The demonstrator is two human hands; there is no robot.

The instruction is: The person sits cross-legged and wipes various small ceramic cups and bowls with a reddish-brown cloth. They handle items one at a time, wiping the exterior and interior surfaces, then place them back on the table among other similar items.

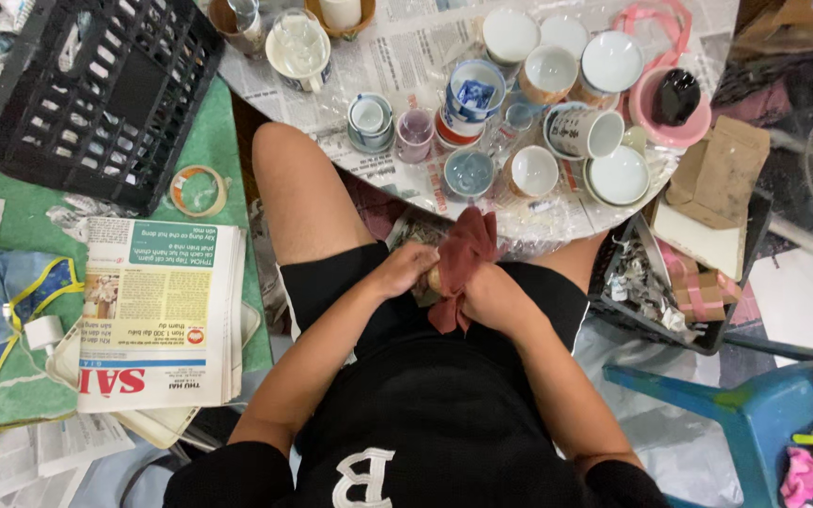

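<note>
cups [473, 92] crowd the table [397, 56] beyond both hands' red cloth [461, 263].

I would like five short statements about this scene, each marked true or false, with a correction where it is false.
1. Both hands, the left hand and the right hand, are at a dark red cloth over the lap. True.
2. The round table covered with newspaper holds many ceramic cups and bowls. True.
3. The black plastic crate stands on the table. False: it stands on the floor, to the left of the table.
4. The stack of folded newspapers lies on the floor at the left. True.
5. The pink plastic basket holds nothing. False: a black object lies inside it.
</note>
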